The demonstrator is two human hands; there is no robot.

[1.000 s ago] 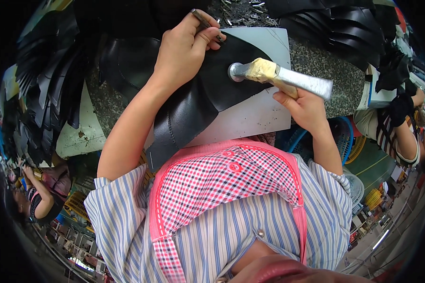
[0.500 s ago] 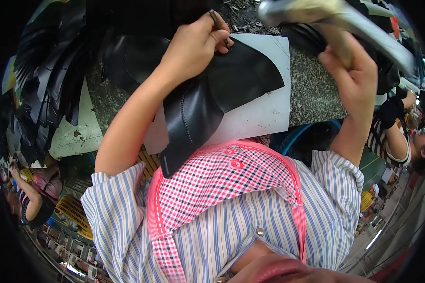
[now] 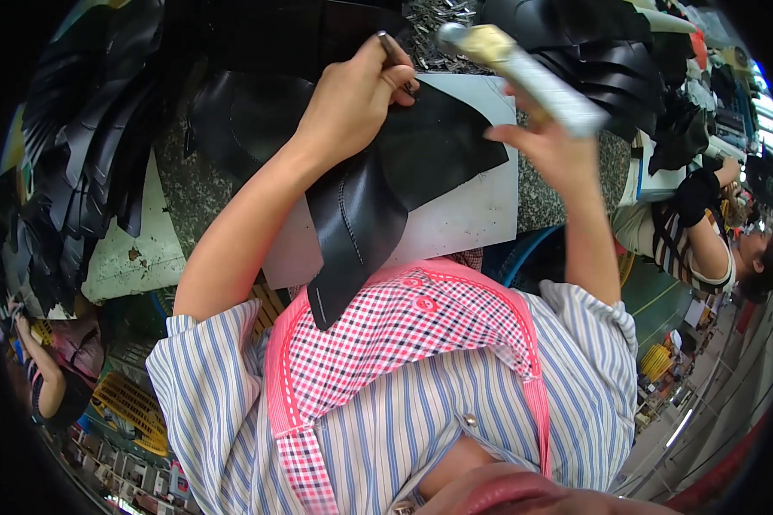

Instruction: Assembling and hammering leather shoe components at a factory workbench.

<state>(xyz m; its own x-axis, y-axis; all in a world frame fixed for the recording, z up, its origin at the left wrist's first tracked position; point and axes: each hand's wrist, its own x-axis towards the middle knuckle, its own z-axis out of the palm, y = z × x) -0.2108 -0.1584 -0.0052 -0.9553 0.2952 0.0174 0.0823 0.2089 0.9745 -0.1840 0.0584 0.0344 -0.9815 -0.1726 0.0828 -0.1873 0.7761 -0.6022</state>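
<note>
Right hand (image 3: 551, 148) and hammer (image 3: 524, 73) motion-blurred, grip unclear. Punch (image 3: 395, 58) tip hidden behind left hand (image 3: 352, 103) fingers. Black leather piece (image 3: 386, 184) near end overlaps apron (image 3: 404, 343). Far pile of black pieces (image 3: 575, 34) cut off by edge.

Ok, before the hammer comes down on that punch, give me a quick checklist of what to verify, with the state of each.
1. Punch gripped in the left hand, tip on the black leather piece: ok.
2. Leather backed by the white cutting board under the punch: ok.
3. Hammer held in the right hand, raised above the bench: ok, though motion-blurred.
4. Left fingers clear of the punch's top end: cannot tell, they sit close to it.
5. Leather lying flat: not ok, its near end hangs off the board edge toward the apron.
</note>
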